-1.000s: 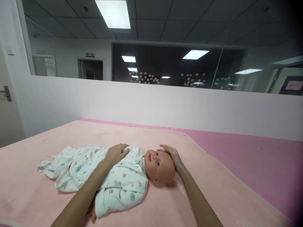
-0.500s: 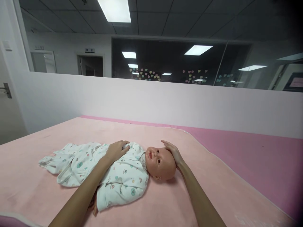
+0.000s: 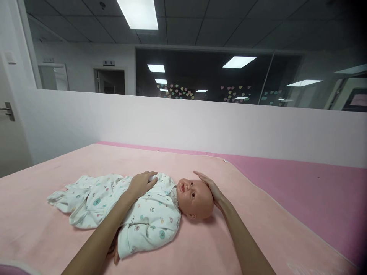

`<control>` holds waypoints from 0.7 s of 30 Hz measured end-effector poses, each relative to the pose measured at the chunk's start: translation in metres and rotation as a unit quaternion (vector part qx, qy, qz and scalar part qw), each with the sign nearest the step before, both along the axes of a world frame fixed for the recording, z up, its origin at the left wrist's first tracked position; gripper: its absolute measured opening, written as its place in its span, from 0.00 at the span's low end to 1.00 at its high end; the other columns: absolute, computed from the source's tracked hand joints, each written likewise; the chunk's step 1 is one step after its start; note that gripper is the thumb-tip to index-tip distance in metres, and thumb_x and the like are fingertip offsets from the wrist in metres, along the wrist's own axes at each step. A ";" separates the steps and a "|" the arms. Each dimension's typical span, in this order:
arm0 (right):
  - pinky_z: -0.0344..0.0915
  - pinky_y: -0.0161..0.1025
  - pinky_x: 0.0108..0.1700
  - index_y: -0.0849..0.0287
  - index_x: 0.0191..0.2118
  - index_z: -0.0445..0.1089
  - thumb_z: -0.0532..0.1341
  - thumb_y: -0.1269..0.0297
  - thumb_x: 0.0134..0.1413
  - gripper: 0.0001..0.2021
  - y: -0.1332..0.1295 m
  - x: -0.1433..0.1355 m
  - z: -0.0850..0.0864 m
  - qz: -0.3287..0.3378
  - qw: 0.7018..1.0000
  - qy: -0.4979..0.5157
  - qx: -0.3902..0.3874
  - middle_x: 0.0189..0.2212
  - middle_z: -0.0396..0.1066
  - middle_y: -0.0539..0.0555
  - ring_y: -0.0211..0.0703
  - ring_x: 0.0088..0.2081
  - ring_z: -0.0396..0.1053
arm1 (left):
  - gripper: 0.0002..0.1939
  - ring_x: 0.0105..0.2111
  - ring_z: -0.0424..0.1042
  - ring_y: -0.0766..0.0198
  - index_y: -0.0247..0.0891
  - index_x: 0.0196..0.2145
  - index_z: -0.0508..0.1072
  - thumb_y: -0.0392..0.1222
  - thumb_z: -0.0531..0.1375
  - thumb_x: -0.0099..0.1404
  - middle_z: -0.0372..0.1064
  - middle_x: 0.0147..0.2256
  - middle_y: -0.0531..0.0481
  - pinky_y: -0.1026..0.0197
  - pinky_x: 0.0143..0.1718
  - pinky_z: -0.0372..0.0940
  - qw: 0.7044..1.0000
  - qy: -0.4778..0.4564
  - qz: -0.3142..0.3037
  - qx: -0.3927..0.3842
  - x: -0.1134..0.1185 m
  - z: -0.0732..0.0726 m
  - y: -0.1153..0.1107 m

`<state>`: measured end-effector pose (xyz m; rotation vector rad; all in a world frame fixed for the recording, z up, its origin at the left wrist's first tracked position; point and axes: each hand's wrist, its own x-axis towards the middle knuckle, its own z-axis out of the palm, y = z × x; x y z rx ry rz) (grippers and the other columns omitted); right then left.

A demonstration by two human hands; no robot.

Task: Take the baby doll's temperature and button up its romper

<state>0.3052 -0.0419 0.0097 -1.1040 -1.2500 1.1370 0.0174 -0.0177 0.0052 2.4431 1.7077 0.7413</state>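
Note:
A baby doll [image 3: 197, 198] in a white printed romper [image 3: 149, 221] lies on its back on a pale pink blanket [image 3: 200, 252], head to the right. My left hand [image 3: 142, 183] rests palm down on the doll's chest, fingers curled over the far side. Cupping the top of the doll's bare head is my right hand [image 3: 210, 187], fingers spread along the crown. The doll's near hand peeks out of the sleeve beside my left forearm.
The blanket covers a darker pink mat [image 3: 315, 191] that runs to the right. A low white partition wall [image 3: 200, 126] stands behind, with dark glass above it. At the far left is a door with a handle [image 3: 7, 110].
The view shifted slightly. Both hands stay on the doll; my right hand has flattened a little more onto the crown of its head.

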 end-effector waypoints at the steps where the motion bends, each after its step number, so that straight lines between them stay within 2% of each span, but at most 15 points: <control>1: 0.60 0.42 0.49 0.56 0.46 0.68 0.58 0.54 0.46 0.20 -0.002 0.000 0.001 0.022 1.000 -0.009 -0.009 0.46 0.67 0.54 0.47 0.48 0.64 | 0.22 0.40 0.68 0.58 0.50 0.49 0.63 0.55 0.42 0.61 0.69 0.41 0.51 0.59 0.40 0.60 1.000 0.002 0.013 -0.003 -0.001 0.000 0.000; 4: 0.61 0.43 0.49 0.57 0.43 0.69 0.57 0.52 0.46 0.20 -0.003 -0.001 0.000 0.043 0.998 -0.026 -0.022 0.47 0.66 0.53 0.47 0.47 0.65 | 0.24 0.36 0.69 0.57 0.48 0.50 0.62 0.57 0.43 0.60 0.70 0.34 0.49 0.57 0.39 0.60 0.998 -0.003 0.055 -0.022 -0.006 -0.002 -0.002; 6: 0.62 0.43 0.48 0.59 0.42 0.70 0.57 0.51 0.45 0.21 0.002 -0.001 -0.002 -0.002 1.000 -0.019 -0.016 0.44 0.69 0.55 0.48 0.45 0.67 | 0.24 0.38 0.68 0.57 0.46 0.50 0.62 0.56 0.45 0.60 0.70 0.35 0.48 0.54 0.42 0.60 0.998 -0.024 0.064 -0.004 -0.008 0.000 -0.004; 8: 0.63 0.44 0.45 0.62 0.39 0.70 0.59 0.52 0.42 0.21 0.008 0.000 -0.003 -0.084 0.996 0.010 0.009 0.37 0.72 0.57 0.49 0.40 0.69 | 0.22 0.45 0.64 0.57 0.45 0.49 0.65 0.54 0.47 0.59 0.68 0.42 0.47 0.52 0.49 0.56 0.996 -0.064 0.048 0.049 -0.007 0.003 -0.008; 10: 0.65 0.43 0.43 0.63 0.35 0.70 0.59 0.55 0.41 0.17 0.015 0.004 -0.005 -0.180 0.981 0.048 0.054 0.30 0.73 0.58 0.48 0.35 0.71 | 0.20 0.49 0.61 0.58 0.44 0.45 0.69 0.53 0.50 0.59 0.65 0.47 0.48 0.55 0.53 0.54 0.989 -0.124 -0.017 0.077 -0.004 0.008 -0.014; 11: 0.65 0.42 0.42 0.63 0.33 0.69 0.58 0.56 0.41 0.15 0.017 0.006 -0.005 -0.221 0.970 0.063 0.077 0.28 0.73 0.57 0.47 0.33 0.71 | 0.18 0.49 0.62 0.60 0.44 0.42 0.71 0.53 0.51 0.58 0.65 0.47 0.49 0.58 0.53 0.55 0.984 -0.153 -0.067 0.063 -0.001 0.011 -0.018; 14: 0.65 0.41 0.41 0.61 0.30 0.66 0.55 0.58 0.43 0.11 0.018 0.011 -0.005 -0.310 0.941 0.077 0.116 0.26 0.71 0.55 0.44 0.31 0.70 | 0.16 0.43 0.66 0.62 0.43 0.35 0.74 0.54 0.59 0.52 0.69 0.42 0.51 0.64 0.46 0.60 0.960 -0.185 -0.207 -0.038 0.007 0.014 -0.025; 16: 0.64 0.41 0.40 0.60 0.29 0.66 0.54 0.59 0.45 0.10 0.012 0.009 -0.001 -0.373 0.915 0.045 0.150 0.25 0.70 0.54 0.44 0.30 0.69 | 0.16 0.37 0.68 0.64 0.40 0.31 0.76 0.53 0.61 0.50 0.72 0.35 0.50 0.66 0.39 0.61 0.952 -0.181 -0.235 -0.081 0.011 0.013 -0.025; 18: 0.63 0.41 0.40 0.60 0.31 0.66 0.53 0.59 0.47 0.11 0.002 0.001 0.007 -0.426 0.876 -0.040 0.221 0.26 0.70 0.55 0.44 0.31 0.69 | 0.17 0.30 0.67 0.66 0.36 0.26 0.76 0.54 0.59 0.51 0.71 0.27 0.50 0.67 0.32 0.60 0.947 -0.215 -0.222 -0.090 0.013 0.011 -0.021; 20: 0.62 0.42 0.43 0.60 0.34 0.66 0.51 0.60 0.51 0.12 -0.011 -0.014 0.014 -0.449 0.818 -0.161 0.321 0.30 0.70 0.56 0.45 0.36 0.67 | 0.20 0.27 0.66 0.67 0.33 0.24 0.75 0.55 0.56 0.54 0.70 0.24 0.50 0.67 0.29 0.59 0.929 -0.308 -0.184 -0.089 0.013 0.008 -0.016; 21: 0.60 0.43 0.45 0.60 0.35 0.66 0.51 0.61 0.51 0.11 -0.018 -0.025 0.017 -0.440 0.788 -0.218 0.371 0.32 0.70 0.57 0.46 0.38 0.66 | 0.21 0.28 0.67 0.67 0.32 0.26 0.75 0.55 0.55 0.54 0.71 0.25 0.49 0.67 0.30 0.59 0.912 -0.364 -0.162 -0.093 0.013 0.008 -0.013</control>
